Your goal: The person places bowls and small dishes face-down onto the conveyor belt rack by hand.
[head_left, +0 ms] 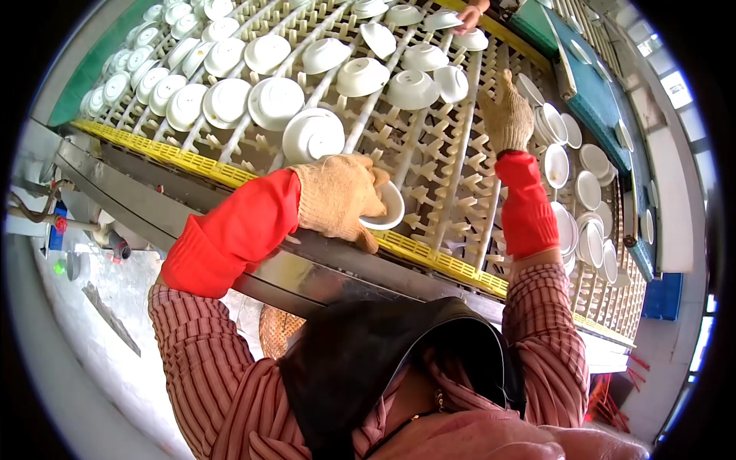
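A tan knitted glove with a red cuff covers my left hand [337, 198], at the near yellow edge of the pegged rack conveyor [468, 184]. Its fingers are wrapped round the rim of a white bowl [392, 207], which is tilted and partly hidden by the glove. Farther out to the right, my right hand [506, 119] in a matching glove reaches over the rack. Its fingers are stretched out and apart, and nothing shows in them. Beside it, to the right, lie white bowls [555, 165]; to its left are an upturned white bowl [451, 83] and others.
Rows of upturned white bowls and dishes [226, 103] fill the rack's left side. Another person's hand [469, 17] touches bowls at the far edge. A green-sided belt [590, 100] carries dishes at right. A yellow strip [176, 156] and metal rail [299, 276] border the near side.
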`<act>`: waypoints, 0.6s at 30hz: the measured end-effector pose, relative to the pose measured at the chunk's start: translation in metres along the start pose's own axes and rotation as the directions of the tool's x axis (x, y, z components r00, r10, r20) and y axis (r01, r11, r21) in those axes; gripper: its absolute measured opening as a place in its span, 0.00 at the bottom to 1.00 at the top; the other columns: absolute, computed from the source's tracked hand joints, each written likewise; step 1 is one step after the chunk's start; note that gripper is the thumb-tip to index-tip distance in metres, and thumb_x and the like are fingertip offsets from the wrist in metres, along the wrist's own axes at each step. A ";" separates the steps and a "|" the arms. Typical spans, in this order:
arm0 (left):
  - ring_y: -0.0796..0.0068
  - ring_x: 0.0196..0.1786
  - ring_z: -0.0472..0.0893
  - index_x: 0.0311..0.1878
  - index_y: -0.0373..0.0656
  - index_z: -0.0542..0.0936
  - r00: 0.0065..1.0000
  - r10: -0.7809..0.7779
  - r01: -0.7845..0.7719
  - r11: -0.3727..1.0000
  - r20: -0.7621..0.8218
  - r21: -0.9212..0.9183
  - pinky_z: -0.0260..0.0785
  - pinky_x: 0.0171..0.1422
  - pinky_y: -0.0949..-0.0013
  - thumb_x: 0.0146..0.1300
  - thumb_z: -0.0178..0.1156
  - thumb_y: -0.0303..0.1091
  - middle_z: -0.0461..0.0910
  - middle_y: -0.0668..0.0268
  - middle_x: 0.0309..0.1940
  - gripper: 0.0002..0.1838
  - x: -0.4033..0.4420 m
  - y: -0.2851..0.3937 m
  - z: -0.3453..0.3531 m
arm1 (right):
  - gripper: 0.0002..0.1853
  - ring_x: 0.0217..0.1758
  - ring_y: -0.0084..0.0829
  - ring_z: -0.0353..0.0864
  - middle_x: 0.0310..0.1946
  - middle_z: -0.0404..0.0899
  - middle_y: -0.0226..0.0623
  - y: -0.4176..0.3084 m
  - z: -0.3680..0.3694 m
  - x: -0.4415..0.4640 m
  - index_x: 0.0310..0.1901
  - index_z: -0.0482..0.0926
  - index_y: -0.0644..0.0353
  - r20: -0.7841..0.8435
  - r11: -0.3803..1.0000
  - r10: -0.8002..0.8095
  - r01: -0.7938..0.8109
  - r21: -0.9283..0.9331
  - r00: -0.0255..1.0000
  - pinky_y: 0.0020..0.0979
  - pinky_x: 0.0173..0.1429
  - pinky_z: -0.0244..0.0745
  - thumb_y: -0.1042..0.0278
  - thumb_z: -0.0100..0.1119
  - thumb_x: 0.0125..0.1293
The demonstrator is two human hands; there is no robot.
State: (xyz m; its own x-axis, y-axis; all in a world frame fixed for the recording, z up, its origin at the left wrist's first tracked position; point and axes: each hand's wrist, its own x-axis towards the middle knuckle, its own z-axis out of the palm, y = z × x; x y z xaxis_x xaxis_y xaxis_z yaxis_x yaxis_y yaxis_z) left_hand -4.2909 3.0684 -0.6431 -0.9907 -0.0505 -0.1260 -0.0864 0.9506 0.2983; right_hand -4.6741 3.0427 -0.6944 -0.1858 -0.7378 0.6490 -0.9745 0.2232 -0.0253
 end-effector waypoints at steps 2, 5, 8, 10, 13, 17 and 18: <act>0.51 0.53 0.88 0.44 0.46 0.92 0.999 -0.011 0.004 0.988 -0.048 -0.157 0.81 0.66 0.56 0.66 0.72 0.64 0.92 0.54 0.45 0.27 0.006 -0.003 -0.001 | 0.40 0.63 0.58 0.89 0.58 0.90 0.58 0.028 -0.010 0.001 0.77 0.78 0.56 0.345 0.970 0.199 -0.235 0.066 0.917 0.53 0.68 0.81 0.38 0.67 0.71; 0.60 0.53 0.89 0.55 0.48 0.94 0.946 -0.244 0.092 0.833 -0.213 -0.546 0.82 0.61 0.58 0.77 0.67 0.60 0.92 0.58 0.46 0.25 0.014 -0.011 0.004 | 0.33 0.59 0.58 0.90 0.54 0.91 0.57 0.082 0.024 -0.005 0.63 0.88 0.59 0.550 0.962 0.262 -0.260 -0.084 0.793 0.51 0.66 0.82 0.36 0.63 0.74; 0.65 0.50 0.88 0.61 0.42 0.91 0.670 -0.609 0.521 0.793 -0.424 -0.317 0.80 0.61 0.54 0.81 0.65 0.56 0.91 0.58 0.47 0.25 0.026 -0.036 0.003 | 0.33 0.56 0.56 0.91 0.50 0.92 0.55 0.086 0.028 -0.013 0.57 0.91 0.61 0.488 0.950 0.271 -0.312 0.002 0.829 0.49 0.64 0.81 0.34 0.62 0.76; 0.60 0.49 0.87 0.58 0.41 0.89 0.647 -0.598 0.743 0.635 -0.474 0.213 0.79 0.60 0.52 0.79 0.68 0.51 0.89 0.57 0.44 0.21 0.023 -0.054 -0.008 | 0.33 0.54 0.52 0.92 0.47 0.93 0.53 0.076 0.014 -0.016 0.57 0.91 0.61 0.504 0.911 0.301 -0.400 0.100 0.810 0.48 0.63 0.81 0.34 0.62 0.77; 0.54 0.52 0.85 0.55 0.41 0.86 0.669 -0.368 0.612 0.765 -0.645 0.198 0.78 0.58 0.53 0.74 0.71 0.43 0.86 0.58 0.41 0.17 0.019 -0.043 -0.003 | 0.30 0.53 0.36 0.94 0.49 0.93 0.44 0.068 -0.006 -0.032 0.64 0.87 0.66 0.600 0.438 0.233 -0.633 0.638 0.766 0.39 0.55 0.88 0.42 0.60 0.85; 0.54 0.52 0.83 0.55 0.42 0.87 0.720 -0.288 0.526 0.819 -0.631 0.227 0.78 0.58 0.54 0.68 0.74 0.42 0.84 0.61 0.42 0.18 0.036 -0.022 0.001 | 0.22 0.53 0.43 0.96 0.60 0.91 0.53 -0.005 -0.063 -0.040 0.70 0.80 0.70 0.709 -0.154 0.164 -0.692 0.705 0.686 0.36 0.61 0.95 0.59 0.51 0.91; 0.55 0.52 0.83 0.55 0.42 0.87 0.736 -0.267 0.505 0.829 -0.622 0.241 0.78 0.57 0.54 0.67 0.75 0.42 0.84 0.61 0.42 0.19 0.039 -0.019 0.001 | 0.21 0.54 0.44 0.96 0.59 0.91 0.54 0.009 -0.043 -0.047 0.70 0.79 0.72 0.616 0.104 0.039 -0.616 0.781 0.787 0.37 0.60 0.95 0.64 0.51 0.90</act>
State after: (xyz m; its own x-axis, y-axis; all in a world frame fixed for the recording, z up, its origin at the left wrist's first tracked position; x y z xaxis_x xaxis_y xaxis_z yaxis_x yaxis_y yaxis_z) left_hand -4.3280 3.0490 -0.6550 -0.7709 -0.4819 0.4165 -0.5467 0.8361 -0.0446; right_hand -4.6689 3.1067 -0.6920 -0.2624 -0.9641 0.0414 -0.0854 -0.0195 -0.9962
